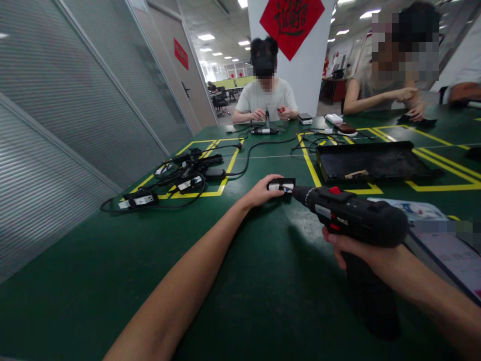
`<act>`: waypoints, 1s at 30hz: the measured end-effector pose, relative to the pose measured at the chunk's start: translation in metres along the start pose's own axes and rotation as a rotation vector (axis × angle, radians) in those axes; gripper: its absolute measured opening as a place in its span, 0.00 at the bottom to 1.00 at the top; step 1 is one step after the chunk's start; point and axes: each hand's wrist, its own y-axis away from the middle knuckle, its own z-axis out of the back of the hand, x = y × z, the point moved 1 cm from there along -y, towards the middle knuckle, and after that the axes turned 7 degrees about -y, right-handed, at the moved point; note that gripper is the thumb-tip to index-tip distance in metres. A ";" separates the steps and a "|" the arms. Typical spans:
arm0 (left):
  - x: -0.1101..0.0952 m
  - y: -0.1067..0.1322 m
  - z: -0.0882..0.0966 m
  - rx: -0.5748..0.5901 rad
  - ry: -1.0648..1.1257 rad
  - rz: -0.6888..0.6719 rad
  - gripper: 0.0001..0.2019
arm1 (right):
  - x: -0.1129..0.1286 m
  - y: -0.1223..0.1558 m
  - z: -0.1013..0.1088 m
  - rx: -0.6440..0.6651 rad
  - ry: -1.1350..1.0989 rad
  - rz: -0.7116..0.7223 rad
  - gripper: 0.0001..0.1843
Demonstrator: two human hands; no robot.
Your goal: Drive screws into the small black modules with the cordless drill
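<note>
Table [259, 286], green, beside partition [78, 120]: left fingers [273, 177] grip black block [282, 181], right fingers [340, 257] a drill [353, 215].

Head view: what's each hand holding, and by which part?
Right hand: the power drill, by its handle just below the body. Left hand: the small black-and-white part, by its left end.

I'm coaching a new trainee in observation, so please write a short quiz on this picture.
1. Which tool does the wearer's right hand grip?
2. True or false: the wearer's left hand holds a small rectangular black-and-white part.
3. Where does the shallow black rectangular tray lie? A, under the left hand; B, beyond the right hand; C, on the floor.

Key: 1. A black pistol-shaped drill with red accents. 2. True. 3. B.
</note>
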 end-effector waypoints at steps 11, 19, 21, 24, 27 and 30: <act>-0.001 -0.001 0.001 0.026 0.025 0.028 0.29 | 0.008 0.008 -0.014 -0.029 0.243 -0.063 0.19; 0.000 -0.002 0.001 0.014 0.023 0.014 0.28 | 0.032 0.004 -0.015 -0.032 0.180 -0.018 0.09; 0.001 -0.002 0.001 0.014 0.018 0.007 0.28 | 0.036 0.003 -0.015 -0.042 0.188 -0.021 0.11; 0.002 -0.002 0.000 0.012 0.020 -0.012 0.28 | 0.036 0.002 -0.012 -0.031 0.244 -0.049 0.18; 0.005 -0.003 -0.001 0.008 0.025 -0.015 0.28 | 0.032 0.001 -0.010 -0.011 0.248 -0.087 0.19; 0.006 -0.004 -0.002 0.004 0.024 -0.019 0.28 | 0.033 0.001 -0.011 -0.026 0.199 -0.089 0.14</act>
